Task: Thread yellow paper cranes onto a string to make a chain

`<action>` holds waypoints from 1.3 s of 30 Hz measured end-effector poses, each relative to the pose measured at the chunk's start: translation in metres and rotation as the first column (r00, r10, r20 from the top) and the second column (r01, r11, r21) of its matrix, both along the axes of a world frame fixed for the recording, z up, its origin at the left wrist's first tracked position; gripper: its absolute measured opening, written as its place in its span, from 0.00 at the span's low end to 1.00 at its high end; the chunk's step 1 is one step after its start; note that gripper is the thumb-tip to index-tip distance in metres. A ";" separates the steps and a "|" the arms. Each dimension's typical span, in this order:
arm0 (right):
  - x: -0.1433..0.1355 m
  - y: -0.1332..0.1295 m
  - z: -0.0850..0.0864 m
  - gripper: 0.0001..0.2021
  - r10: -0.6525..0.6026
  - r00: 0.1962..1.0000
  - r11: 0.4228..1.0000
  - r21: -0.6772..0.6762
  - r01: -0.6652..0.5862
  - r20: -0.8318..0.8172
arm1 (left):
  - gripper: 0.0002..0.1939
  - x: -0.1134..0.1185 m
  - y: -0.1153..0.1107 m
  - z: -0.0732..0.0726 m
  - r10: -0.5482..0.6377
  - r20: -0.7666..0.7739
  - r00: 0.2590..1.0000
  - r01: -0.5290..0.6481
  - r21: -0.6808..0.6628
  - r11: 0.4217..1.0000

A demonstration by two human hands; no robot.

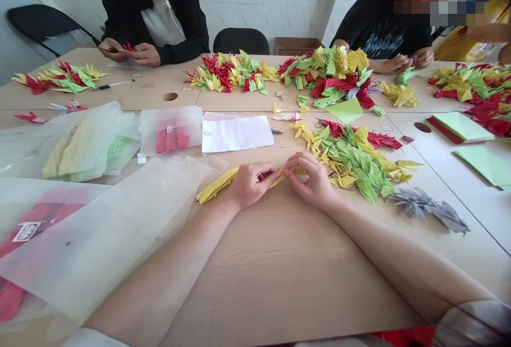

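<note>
My left hand point(253, 184) and my right hand point(309, 181) meet just above the table, thumbs and fingertips pinched together on a small yellow folded paper piece point(281, 170). The fingers hide most of it. A bundle of yellow folded paper point(217, 185) lies on the table, partly behind my left hand. Close beyond my right hand sits a heap of yellow, green and red folded paper cranes point(365, 168). A grey bundle point(431, 209) lies to the right of that heap.
Translucent plastic bags point(131, 230) cover the left side, some with red or yellow paper inside. A white sheet point(237, 134) and a pen point(277, 131) lie ahead. More crane heaps point(231, 73) stand farther back. Co-workers point(175, 22) sit opposite. Green paper sheets point(485, 166) lie at right.
</note>
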State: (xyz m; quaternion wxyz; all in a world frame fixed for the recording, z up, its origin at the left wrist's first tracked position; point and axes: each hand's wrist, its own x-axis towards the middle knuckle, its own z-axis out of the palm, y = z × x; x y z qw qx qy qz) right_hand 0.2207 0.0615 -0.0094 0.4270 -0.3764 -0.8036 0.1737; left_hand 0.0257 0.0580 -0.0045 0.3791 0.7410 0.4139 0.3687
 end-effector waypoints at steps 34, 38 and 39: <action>-0.002 -0.001 -0.003 0.04 -0.012 1.000 0.999 0.032 0.012 -0.029 | 0.14 0.003 0.003 -0.013 0.079 0.159 0.984 -0.080 0.003 0.997; -0.001 0.000 -0.002 0.04 -0.030 0.999 0.997 0.067 0.032 -0.037 | 0.13 0.002 0.002 -0.010 0.049 0.202 0.978 -0.052 0.007 0.999; 0.000 0.000 -0.002 0.04 -0.044 0.998 0.995 0.083 0.047 -0.045 | 0.13 0.001 0.002 -0.010 0.045 0.244 0.969 -0.041 -0.021 0.999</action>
